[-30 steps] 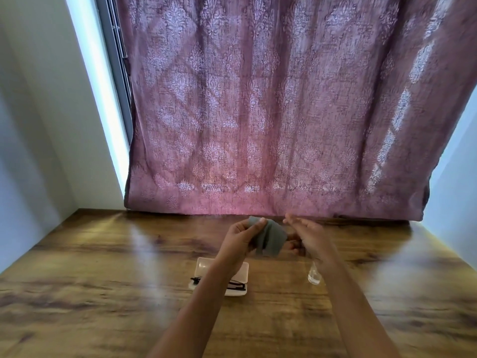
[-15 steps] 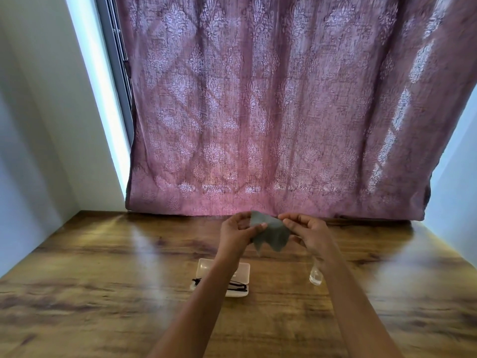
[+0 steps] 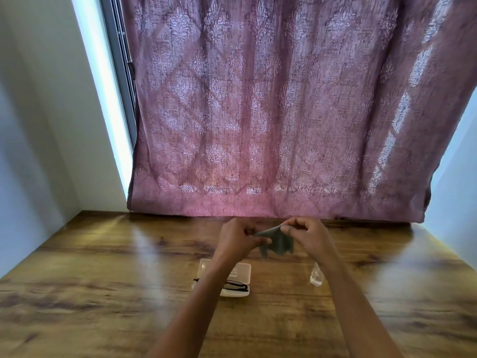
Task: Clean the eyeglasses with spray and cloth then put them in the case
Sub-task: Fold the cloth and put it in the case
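- Grey cloth (image 3: pixel 277 242): small, thin and limp. It is held up in the air over the table (image 3: pixel 103 267), about 1 o'clock from the case. Its top edge is stretched between both hands and the rest hangs down in crumpled, uneven points.
- Left hand (image 3: pixel 236 237): fingers curled in, pinching the cloth's 9 o'clock end. The back of the hand faces the camera, so the fingertips are mostly hidden.
- Right hand (image 3: pixel 308 235): fingers curled, with thumb and fingers pinching the cloth's top edge at its 2 o'clock corner.
- The hands are close together, with only a short span of cloth between them. Both forearms reach in from 6 o'clock.
- Case (image 3: pixel 244 271): white and rectangular with rounded corners. It lies open on the table below the hands, and the left forearm crosses over its 9 o'clock half.
- Eyeglasses (image 3: pixel 237 285): thin black frame, lying inside the near half of the case. They are partly hidden by the forearm, and the lens detail is too small to tell.
- Spray bottle (image 3: pixel 316 276): small and clear, upright on the table at 3 o'clock of the case and well apart from it. Its top is hidden behind the right wrist.
- Table: glossy brown wood grain.
- Curtain (image 3: pixel 271 112): mauve and patterned, hanging at 12 o'clock down to the table's far edge.
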The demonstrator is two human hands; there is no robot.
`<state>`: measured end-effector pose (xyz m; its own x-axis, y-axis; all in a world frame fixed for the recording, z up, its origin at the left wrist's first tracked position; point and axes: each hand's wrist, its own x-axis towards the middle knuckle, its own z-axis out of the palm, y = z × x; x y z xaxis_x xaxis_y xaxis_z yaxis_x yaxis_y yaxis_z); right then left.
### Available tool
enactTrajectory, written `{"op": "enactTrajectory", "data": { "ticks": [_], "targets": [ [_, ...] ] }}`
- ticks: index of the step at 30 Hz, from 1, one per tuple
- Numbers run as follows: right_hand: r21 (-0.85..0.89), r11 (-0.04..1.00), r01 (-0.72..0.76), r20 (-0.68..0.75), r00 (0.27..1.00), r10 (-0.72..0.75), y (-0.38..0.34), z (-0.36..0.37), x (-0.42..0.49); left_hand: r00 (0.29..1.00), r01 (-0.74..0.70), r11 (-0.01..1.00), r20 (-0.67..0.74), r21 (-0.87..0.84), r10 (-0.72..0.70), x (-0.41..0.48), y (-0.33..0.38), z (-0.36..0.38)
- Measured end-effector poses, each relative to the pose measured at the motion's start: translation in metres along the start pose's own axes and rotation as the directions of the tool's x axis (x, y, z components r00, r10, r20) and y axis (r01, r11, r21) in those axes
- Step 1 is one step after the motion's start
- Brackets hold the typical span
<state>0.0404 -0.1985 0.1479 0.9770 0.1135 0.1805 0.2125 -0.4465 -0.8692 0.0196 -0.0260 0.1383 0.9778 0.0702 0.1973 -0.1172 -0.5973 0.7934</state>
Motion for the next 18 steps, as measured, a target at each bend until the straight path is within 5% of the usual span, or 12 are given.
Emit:
{"op": "enactTrajectory", "data": {
  "ticks": [3,6,11,18],
  "targets": [
    [0.182,0.979,-0.089,0.101,0.992,0.072,0.002,0.0,-0.002,0.968,0.138,0.921,0.244,-0.365,-0.049,-0.001,-0.006,-0.005],
    [0.458,0.866,-0.198,0.169,0.976,0.134,-0.003,0.005,-0.008,0.902,0.37,0.602,0.43,-0.708,-0.049,-0.005,-0.005,-0.004],
    [0.529,0.805,-0.267,0.191,0.962,0.194,-0.001,0.015,-0.015,0.876,0.482,0.343,0.451,-0.806,-0.171,-0.017,-0.002,0.008],
    [0.55,0.63,-0.548,0.354,0.836,0.418,0.017,0.022,-0.02,0.87,0.492,0.271,0.468,-0.827,-0.152,-0.016,-0.016,0.022]
  ]
}}
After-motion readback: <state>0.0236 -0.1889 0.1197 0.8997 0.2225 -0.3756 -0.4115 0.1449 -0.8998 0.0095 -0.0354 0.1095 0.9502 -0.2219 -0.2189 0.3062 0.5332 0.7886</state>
